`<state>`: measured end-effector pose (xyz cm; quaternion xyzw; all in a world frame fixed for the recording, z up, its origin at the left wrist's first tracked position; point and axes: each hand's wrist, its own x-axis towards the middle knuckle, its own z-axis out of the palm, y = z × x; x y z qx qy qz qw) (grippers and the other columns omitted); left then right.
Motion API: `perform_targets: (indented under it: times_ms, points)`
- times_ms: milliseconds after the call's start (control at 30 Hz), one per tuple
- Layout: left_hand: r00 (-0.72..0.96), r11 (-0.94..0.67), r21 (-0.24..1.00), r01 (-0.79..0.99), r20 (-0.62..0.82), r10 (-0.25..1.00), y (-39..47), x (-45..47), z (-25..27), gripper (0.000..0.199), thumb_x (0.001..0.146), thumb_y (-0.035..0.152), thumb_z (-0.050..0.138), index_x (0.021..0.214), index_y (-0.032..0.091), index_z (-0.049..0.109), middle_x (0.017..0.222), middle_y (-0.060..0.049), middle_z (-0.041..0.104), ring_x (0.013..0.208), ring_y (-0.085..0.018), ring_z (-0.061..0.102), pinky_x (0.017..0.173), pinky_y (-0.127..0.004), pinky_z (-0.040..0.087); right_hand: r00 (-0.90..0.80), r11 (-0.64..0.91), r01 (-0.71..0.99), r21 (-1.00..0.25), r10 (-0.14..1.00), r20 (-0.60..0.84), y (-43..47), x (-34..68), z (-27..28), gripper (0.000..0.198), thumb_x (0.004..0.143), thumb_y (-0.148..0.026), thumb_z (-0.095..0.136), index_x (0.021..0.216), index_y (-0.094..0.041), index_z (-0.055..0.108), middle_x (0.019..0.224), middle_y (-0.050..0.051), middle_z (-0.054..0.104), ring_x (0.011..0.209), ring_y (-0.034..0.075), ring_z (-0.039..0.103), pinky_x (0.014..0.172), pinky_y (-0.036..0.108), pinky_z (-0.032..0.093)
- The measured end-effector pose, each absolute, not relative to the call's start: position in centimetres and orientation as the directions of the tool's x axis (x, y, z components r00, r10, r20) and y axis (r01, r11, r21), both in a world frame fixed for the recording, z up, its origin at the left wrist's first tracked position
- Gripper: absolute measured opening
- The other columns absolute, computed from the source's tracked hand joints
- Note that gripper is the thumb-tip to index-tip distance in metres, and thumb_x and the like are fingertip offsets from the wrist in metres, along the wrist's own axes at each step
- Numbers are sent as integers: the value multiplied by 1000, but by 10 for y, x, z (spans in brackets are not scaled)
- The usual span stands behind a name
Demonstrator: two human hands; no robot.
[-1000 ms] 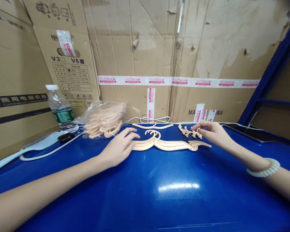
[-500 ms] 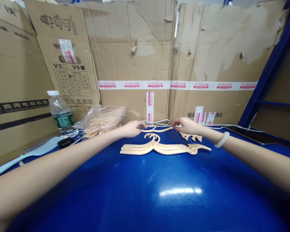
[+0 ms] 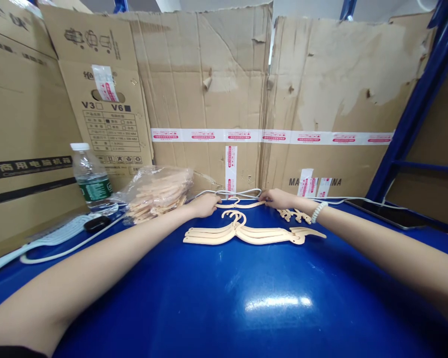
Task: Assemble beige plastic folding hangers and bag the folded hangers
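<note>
At the back of the blue table, a small beige hanger (image 3: 240, 204) lies with its hook toward the cardboard. My left hand (image 3: 206, 205) pinches its left end, and my right hand (image 3: 278, 199) has its fingers closed at the right end. Nearer to me is a stack of several beige hangers (image 3: 209, 235), hooks bunched together and pointing away. Across the stack's right end rests a small curved beige piece (image 3: 306, 232). Some small beige clip-like pieces (image 3: 294, 215) lie just in front of my right hand, partly hidden by the wrist.
A clear plastic bag (image 3: 159, 191) of beige pieces sits left of my left hand. Behind it stand a water bottle (image 3: 93, 184) and cardboard boxes (image 3: 209, 99). A white cable (image 3: 209, 193) runs along the back. A dark tablet-like slab (image 3: 384, 213) lies at the right.
My right hand has shifted slightly left and closed at the hanger's right end. My left hand stays by the left end. The view has tilted up a little.
</note>
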<state>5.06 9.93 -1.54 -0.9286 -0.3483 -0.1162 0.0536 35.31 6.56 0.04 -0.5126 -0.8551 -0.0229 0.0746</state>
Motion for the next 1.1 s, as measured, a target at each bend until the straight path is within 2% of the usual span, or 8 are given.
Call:
perform_targets:
  times_ms: [167, 300, 533, 667, 733, 800, 900, 1100]
  points:
    - [743, -767, -40, 641, 286, 606, 98, 52, -20, 19, 93, 27, 56, 105, 13, 63, 106, -8, 65, 99, -22, 62, 88, -43, 50, -463, 474, 879, -63, 877, 129, 74, 352, -5, 20, 89, -32, 61, 94, -13, 65, 94, 5, 69, 83, 16, 64, 80, 36, 51]
    - [739, -764, -56, 642, 312, 598, 82, 53, -9, 18, 87, 12, 51, 97, 15, 65, 100, -10, 65, 96, -24, 62, 85, -37, 48, -457, 478, 871, -113, 873, 169, 68, 355, 5, 12, 83, -27, 65, 83, -15, 67, 85, 5, 70, 79, 16, 64, 75, 30, 49]
    - [727, -784, -16, 621, 385, 568, 28, 38, 27, 11, 88, 17, 48, 92, 16, 58, 94, -8, 63, 87, -23, 61, 75, -34, 47, -418, 487, 849, -207, 857, 301, 10, 354, 39, 19, 80, -35, 62, 83, -17, 67, 85, 6, 70, 76, 17, 63, 69, 29, 45]
    - [679, -776, 68, 627, 441, 588, -8, 28, 27, 12, 94, 23, 43, 94, 17, 53, 83, -3, 62, 72, -17, 59, 66, -29, 45, -425, 533, 783, -321, 835, 349, -27, 355, 49, 31, 84, -46, 57, 92, -17, 65, 85, 6, 69, 67, 15, 59, 61, 28, 44]
    - [630, -775, 202, 599, 479, 611, -24, 23, 18, 9, 94, 24, 45, 92, 17, 51, 75, -1, 60, 66, -15, 57, 63, -27, 43, -414, 540, 750, -381, 833, 367, -36, 362, 45, 37, 87, -47, 51, 104, -16, 63, 88, 7, 69, 69, 16, 61, 61, 28, 46]
    - [599, -778, 265, 570, 514, 614, -36, 19, 7, 10, 94, 26, 46, 92, 18, 50, 77, 0, 60, 69, -15, 58, 65, -27, 44, -398, 520, 797, -307, 834, 382, -36, 371, 34, 39, 89, -45, 48, 109, -15, 63, 91, 8, 70, 77, 18, 64, 64, 28, 48]
    - [566, -761, 308, 572, 524, 637, -49, 15, -9, 11, 95, 27, 45, 94, 19, 51, 79, 0, 58, 71, -15, 57, 66, -28, 44, -407, 464, 881, -91, 843, 352, -28, 385, 13, 32, 87, -40, 51, 100, -16, 69, 89, 8, 72, 79, 20, 66, 65, 29, 49]
    - [619, -812, 249, 528, 542, 569, -59, 16, -28, 17, 97, 18, 37, 107, 19, 50, 98, -4, 58, 87, -17, 57, 77, -31, 45, -473, 466, 879, 105, 818, 327, -18, 386, -15, 26, 85, -22, 53, 101, -16, 71, 100, 13, 70, 93, 27, 63, 82, 38, 48]
